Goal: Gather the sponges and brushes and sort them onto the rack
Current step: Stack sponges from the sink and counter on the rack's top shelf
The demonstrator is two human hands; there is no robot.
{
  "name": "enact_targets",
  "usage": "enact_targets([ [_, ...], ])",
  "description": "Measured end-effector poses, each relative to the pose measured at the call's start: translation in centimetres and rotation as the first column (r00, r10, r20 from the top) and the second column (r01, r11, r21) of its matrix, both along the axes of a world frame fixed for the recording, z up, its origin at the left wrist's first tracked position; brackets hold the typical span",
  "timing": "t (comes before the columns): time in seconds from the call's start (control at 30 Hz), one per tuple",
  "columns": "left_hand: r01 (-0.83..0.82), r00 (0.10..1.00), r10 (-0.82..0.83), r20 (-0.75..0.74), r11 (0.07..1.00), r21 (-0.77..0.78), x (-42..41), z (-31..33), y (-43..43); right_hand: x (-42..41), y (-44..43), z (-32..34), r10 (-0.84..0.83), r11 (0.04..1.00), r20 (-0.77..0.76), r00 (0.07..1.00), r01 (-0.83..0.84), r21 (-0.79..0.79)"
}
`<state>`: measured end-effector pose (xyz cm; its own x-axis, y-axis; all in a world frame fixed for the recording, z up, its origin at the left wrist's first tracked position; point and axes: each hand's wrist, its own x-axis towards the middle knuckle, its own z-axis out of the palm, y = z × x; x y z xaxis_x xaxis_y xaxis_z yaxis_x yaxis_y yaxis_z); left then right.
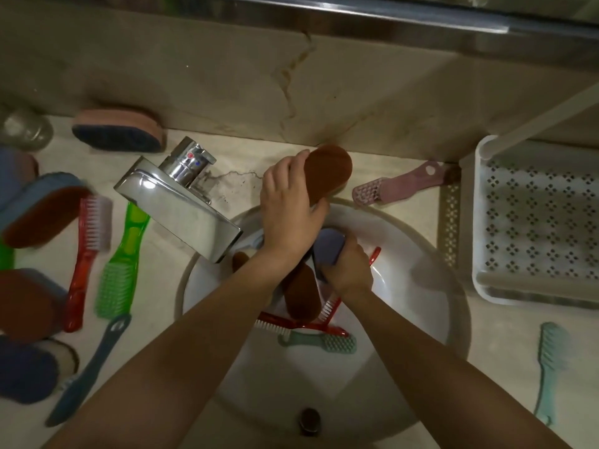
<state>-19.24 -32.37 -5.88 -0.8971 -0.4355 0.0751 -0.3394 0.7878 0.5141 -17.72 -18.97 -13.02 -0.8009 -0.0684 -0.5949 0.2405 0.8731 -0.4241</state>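
Note:
My left hand (290, 205) grips a brown oval sponge (330, 170) above the far rim of the white sink (421, 286). My right hand (348, 268) holds a blue-grey sponge (329, 246) inside the basin. Under my hands lie another brown sponge (301, 296), red brushes (298, 324) and a mint green brush (319, 341). The white perforated rack (534, 222) stands at the right. A pink brush (398, 186) lies between sink and rack.
A chrome tap (181, 202) juts over the sink's left side. Left of it lie several sponges (118, 131), a red brush (84, 260), a green brush (121, 264) and a blue brush (87, 374). A mint brush (551, 367) lies at the right front. A glass jar (24, 129) stands far left.

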Motion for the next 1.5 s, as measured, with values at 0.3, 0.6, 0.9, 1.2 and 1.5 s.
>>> enact_targets([
  [0.3, 0.003, 1.0, -0.003, -0.002, 1.0, 0.003, 0.2, 0.3, 0.2, -0.8, 0.6, 0.2, 0.015, 1.0, 0.04, 0.999, -0.016, 0.023],
  [0.6, 0.034, 0.999, -0.032, -0.017, 0.984, 0.174, 2.3, 3.0, 1.3, 0.1, 1.4, 5.0, -0.185, 0.966, 0.006, 0.983, 0.183, -0.181],
  [0.9, 0.028, 0.991, 0.02, -0.129, 0.934, 0.357, 6.6, 8.8, 4.1, 3.7, 3.0, 13.2, -0.495, 0.593, 0.232, 0.837, 0.521, -0.614],
  [1.2, 0.039, 0.967, 0.128, -0.222, 0.781, 0.624, 9.4, 14.3, 6.6, 6.3, 4.1, 20.3, -0.393, 0.225, 0.431, 0.812, 0.54, -0.811],
  [1.5, 0.165, 0.907, 0.211, -0.364, 0.617, 0.77, 10.5, 21.7, 9.3, 6.0, 8.1, 28.4, -0.26, 0.291, 0.355, 0.898, 0.423, -0.858],
])
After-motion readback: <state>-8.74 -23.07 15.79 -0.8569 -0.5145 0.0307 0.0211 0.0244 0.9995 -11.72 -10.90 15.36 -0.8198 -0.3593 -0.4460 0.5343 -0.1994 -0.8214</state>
